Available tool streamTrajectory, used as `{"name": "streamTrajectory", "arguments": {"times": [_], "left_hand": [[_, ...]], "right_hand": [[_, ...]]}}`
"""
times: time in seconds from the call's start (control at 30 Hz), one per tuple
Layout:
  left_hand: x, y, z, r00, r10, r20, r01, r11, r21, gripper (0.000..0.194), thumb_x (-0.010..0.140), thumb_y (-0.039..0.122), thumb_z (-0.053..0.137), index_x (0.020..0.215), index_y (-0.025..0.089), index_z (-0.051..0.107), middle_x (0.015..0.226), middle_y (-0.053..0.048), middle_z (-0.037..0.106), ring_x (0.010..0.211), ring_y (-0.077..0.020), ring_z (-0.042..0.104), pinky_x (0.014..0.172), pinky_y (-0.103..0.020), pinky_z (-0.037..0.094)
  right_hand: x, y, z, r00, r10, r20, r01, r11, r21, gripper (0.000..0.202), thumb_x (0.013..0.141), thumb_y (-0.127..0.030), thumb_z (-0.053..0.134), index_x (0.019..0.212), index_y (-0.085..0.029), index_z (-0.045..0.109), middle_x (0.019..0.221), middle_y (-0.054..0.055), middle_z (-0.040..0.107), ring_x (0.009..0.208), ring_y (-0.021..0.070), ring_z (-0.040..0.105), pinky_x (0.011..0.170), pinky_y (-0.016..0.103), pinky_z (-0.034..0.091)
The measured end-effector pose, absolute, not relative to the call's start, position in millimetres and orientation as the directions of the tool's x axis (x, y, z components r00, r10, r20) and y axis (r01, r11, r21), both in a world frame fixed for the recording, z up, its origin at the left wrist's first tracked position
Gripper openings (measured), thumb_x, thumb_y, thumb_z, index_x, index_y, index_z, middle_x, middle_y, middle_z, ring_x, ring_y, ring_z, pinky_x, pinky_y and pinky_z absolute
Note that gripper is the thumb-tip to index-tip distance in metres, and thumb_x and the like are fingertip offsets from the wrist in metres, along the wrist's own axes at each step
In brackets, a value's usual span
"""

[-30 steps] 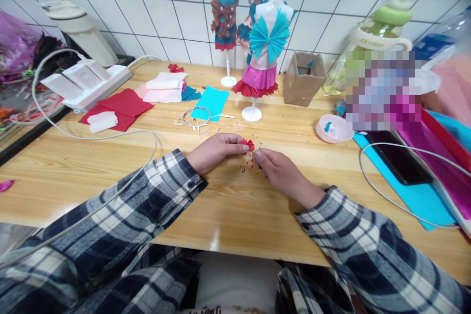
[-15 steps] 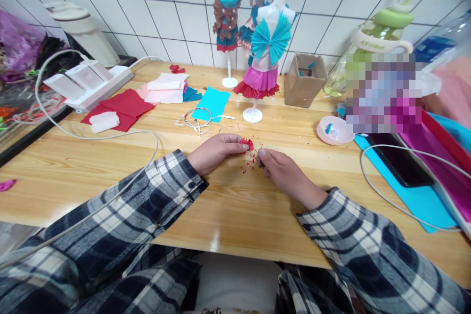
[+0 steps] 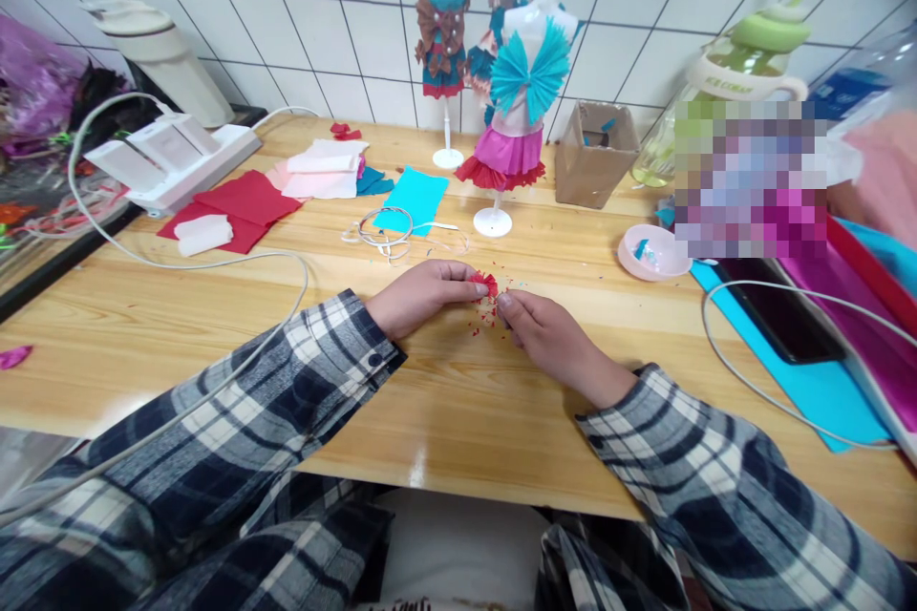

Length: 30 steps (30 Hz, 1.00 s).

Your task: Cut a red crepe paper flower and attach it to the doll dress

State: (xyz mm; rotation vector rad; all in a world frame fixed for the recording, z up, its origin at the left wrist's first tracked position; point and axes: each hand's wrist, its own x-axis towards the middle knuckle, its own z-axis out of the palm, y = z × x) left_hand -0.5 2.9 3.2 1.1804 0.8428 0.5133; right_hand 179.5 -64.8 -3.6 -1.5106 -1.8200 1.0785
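Note:
A small red crepe-paper flower (image 3: 487,284) with fringed, crinkled edges is pinched between the thumb and fingers of my left hand (image 3: 428,294). Close on its right, my right hand (image 3: 534,320) is closed with the thumb pressed on the fingers. Whatever those fingers hold is too small or hidden to make out. Tiny red paper snippets (image 3: 488,317) lie scattered on the table beneath and between both hands.
Dress forms in paper outfits, one with a turquoise bow (image 3: 530,72), stand at the back. Nearby are a coiled wire (image 3: 387,224), turquoise paper (image 3: 422,196), red paper (image 3: 247,205), a cardboard box (image 3: 594,162) and a pink bowl (image 3: 653,254). A white cable (image 3: 305,282) crosses my left sleeve.
My right hand has come slightly left, closer to the flower. The thin strand seen between the flower and the right fingers no longer shows. The flower appears turned a little and more spread.

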Motion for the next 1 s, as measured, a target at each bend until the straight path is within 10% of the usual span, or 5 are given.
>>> {"name": "streamTrajectory", "arguments": {"times": [1.0], "left_hand": [[-0.8,1.8,12.1,0.638,0.703,-0.314,0.161,0.277,0.947,0.016,0.069,0.028,0.072,0.075,0.013,0.068,0.078,-0.003,0.068,0.074,-0.0142,0.058,0.076,-0.029,0.042]], "right_hand": [[184.2,-63.3,0.1,-0.309,0.941,-0.139,0.550,0.057,-0.833,0.045,0.094,-0.052,0.029,0.069,-0.019,0.047,0.062,-0.002,0.048,0.058,0.0120,0.045,0.056,0.024,0.034]]}}
